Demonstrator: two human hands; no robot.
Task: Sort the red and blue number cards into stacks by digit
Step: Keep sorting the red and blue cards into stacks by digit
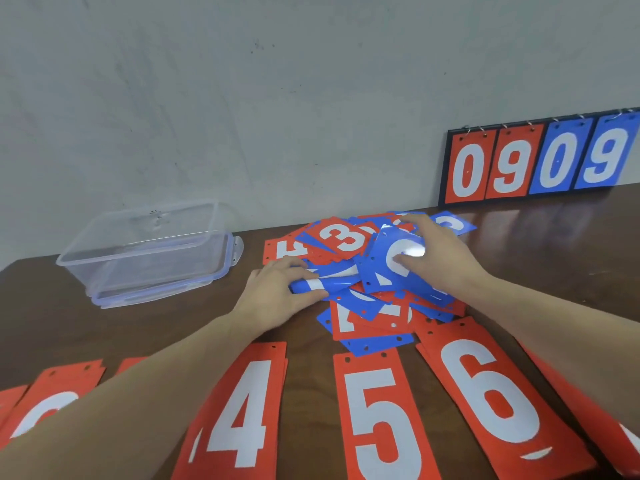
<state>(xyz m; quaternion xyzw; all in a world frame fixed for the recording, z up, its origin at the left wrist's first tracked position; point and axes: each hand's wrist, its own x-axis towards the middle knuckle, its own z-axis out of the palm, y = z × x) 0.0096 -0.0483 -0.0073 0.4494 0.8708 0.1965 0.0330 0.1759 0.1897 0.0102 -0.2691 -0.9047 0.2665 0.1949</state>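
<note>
Sorting under way, approx. part done: along the near edge of the dark wood counter (540,258) lies a row of red stacks, w/ a red 4 stack (239,414), a red 5 stack (377,420) and a red 6 stack (491,400) face up, each seemingly more than one card deep; further red cards at far left (52,400) and far right (623,434) are half hidden by the forearms, digits not readable. No blue card shows in that front row. Beyond it, mid-counter, sits the unsorted pile (367,289) of red and blue cards, overlapping at all angles, a red 3 card (341,237) on top toward the back, so plenty left to do. Left hand (277,296) pinches a curled blue card (322,284) at the pile's left edge, fingers bent round it. Right hand (433,254) rests on the pile's top w/ fingers spread over a glossy blue card (384,268); whether it grips or merely presses can't be told. Left of the pile, apart from it, a clear plastic box (149,251) stands on its lid. At the back right, leaning on the wall (242,98), a flip scoreboard (540,161) reads 09 in red, 09 in blue.
</note>
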